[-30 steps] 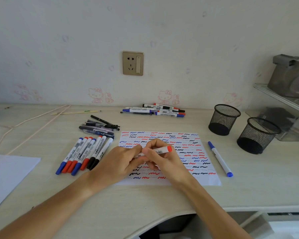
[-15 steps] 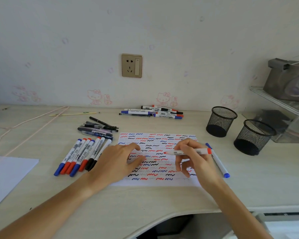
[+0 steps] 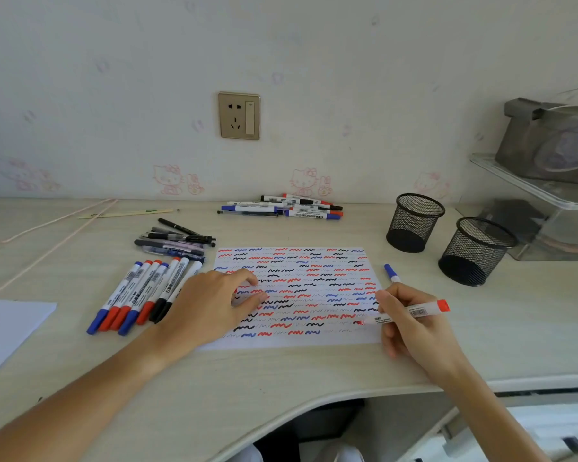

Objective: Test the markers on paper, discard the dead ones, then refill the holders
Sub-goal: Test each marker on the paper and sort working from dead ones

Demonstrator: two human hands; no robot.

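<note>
A sheet of paper covered in red, blue and black squiggles lies mid-desk. My right hand grips an uncapped red marker, its tip touching the paper's lower right part. My left hand rests on the paper's left side, thumb and forefinger curled together as if pinching the marker's cap, which is mostly hidden. Left of the paper lies a row of several capped markers. Two black mesh holders stand at the right and look empty.
A second marker pile lies by the wall, dark pens above the row. A blue marker lies beside the paper's right edge. Blank paper sits far left, a clear shelf far right. The desk's front edge curves inward.
Both hands pulled the red marker's cap off over the paper. My right hand then carried the marker rightward and set its tip on the sheet; my left hand stayed on the paper.
</note>
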